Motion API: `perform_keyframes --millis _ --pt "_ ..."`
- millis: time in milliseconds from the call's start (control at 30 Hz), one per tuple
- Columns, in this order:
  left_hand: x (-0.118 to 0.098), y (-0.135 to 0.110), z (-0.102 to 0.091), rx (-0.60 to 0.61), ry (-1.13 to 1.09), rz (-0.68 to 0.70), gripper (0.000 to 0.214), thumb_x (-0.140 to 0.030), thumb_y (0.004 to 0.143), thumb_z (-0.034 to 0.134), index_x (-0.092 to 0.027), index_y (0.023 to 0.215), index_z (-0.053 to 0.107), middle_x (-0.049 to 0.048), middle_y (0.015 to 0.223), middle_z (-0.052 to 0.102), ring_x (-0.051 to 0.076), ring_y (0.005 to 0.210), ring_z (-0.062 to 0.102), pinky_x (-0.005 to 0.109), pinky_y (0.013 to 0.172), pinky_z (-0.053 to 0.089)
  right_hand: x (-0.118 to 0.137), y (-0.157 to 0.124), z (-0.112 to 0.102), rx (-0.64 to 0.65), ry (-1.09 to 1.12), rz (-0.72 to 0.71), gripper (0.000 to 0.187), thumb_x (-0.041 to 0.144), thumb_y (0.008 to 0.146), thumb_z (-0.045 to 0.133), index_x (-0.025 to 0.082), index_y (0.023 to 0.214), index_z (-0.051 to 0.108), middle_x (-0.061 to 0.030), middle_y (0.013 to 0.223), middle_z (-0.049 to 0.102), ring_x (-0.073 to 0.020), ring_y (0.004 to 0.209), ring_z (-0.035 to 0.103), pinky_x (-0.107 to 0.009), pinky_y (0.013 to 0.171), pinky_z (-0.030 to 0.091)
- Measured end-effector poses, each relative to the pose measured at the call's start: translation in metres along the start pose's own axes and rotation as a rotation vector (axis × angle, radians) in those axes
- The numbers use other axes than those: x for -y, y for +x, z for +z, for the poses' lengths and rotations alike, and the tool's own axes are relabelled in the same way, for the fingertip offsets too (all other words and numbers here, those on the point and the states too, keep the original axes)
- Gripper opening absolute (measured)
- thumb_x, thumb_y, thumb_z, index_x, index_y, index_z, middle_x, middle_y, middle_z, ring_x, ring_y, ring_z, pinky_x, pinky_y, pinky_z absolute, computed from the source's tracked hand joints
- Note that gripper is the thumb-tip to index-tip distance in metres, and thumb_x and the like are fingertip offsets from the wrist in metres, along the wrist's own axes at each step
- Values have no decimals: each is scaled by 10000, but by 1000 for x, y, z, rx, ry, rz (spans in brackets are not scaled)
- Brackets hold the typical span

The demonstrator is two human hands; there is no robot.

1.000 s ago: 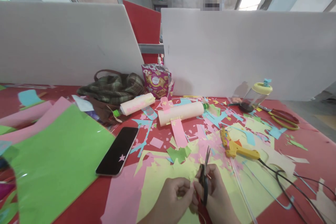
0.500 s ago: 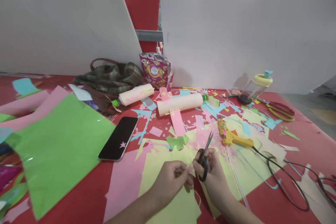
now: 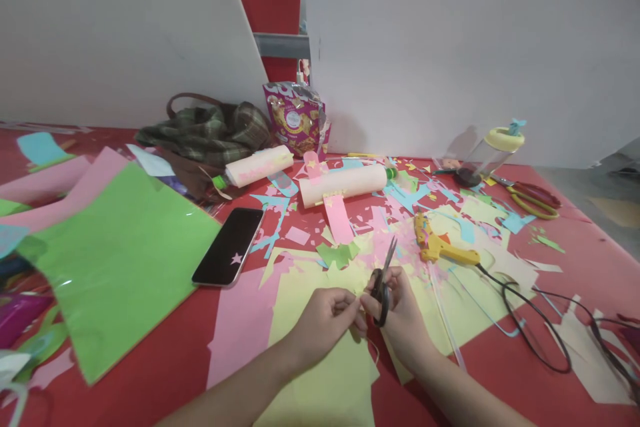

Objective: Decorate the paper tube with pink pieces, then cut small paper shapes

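Black-handled scissors (image 3: pixel 382 295) are gripped in my right hand (image 3: pixel 403 325), blades pointing up and away from me. My left hand (image 3: pixel 326 321) is closed in a pinch, its fingertips almost meeting the right fingertips. Whatever lies between the left fingers is too small to make out. Both hands are above yellow paper sheets (image 3: pixel 320 373), which overlap a pink sheet (image 3: pixel 235 337). A torn green paper scrap (image 3: pixel 338 254) lies just beyond the hands.
A yellow glue gun (image 3: pixel 443 248) with a black cord lies to the right. Two paper-wrapped rolls (image 3: pixel 345 185) (image 3: pixel 260 165), a snack bag (image 3: pixel 295 120) and a clear container (image 3: pixel 484 157) stand farther back. Left are a phone (image 3: pixel 227 250) and a green star-shaped board (image 3: pixel 120 260).
The view has tipped downward a little, so the table items sit higher in it. Both hands stay close together, with the scissors still held in the right one.
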State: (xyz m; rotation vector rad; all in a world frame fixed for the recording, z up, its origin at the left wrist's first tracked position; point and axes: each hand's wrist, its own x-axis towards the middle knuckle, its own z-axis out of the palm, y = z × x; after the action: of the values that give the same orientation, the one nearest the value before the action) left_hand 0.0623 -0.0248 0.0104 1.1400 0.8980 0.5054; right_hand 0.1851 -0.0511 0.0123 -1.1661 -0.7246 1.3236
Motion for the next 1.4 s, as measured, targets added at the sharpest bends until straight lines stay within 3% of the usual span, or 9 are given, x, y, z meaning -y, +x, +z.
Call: perform_keyframes --millis 267,667,900,1400 --pt "0 0 -1 25 3 27 323 -329 794 417 -97 630 569 55 570 605 138 548 564 267 593 442 -2 0 -3 -19 -33 -4 266 141 665 579 231 729 338 71 701 469 -47 504 484 -166 433 412" --pt "3 0 -1 29 -14 25 297 -341 778 454 -94 652 561 63 607 611 142 553 573 280 597 458 -9 0 -3 91 105 50 302 149 685 575 258 762 303 81 711 455 -49 367 467 -222 359 411" --pt "2 1 -3 12 2 41 331 -361 788 437 -101 615 544 53 558 597 136 525 564 285 598 452 -7 3 -10 -49 -35 -42 258 107 672 569 230 744 354 58 714 473 -70 616 475 -190 537 396" --pt "0 -1 0 5 21 69 290 -357 780 452 -111 649 530 37 573 585 127 541 564 262 580 450 -3 2 -9 36 -36 -32 306 91 629 579 237 728 329 64 709 479 -82 585 485 -218 537 398"
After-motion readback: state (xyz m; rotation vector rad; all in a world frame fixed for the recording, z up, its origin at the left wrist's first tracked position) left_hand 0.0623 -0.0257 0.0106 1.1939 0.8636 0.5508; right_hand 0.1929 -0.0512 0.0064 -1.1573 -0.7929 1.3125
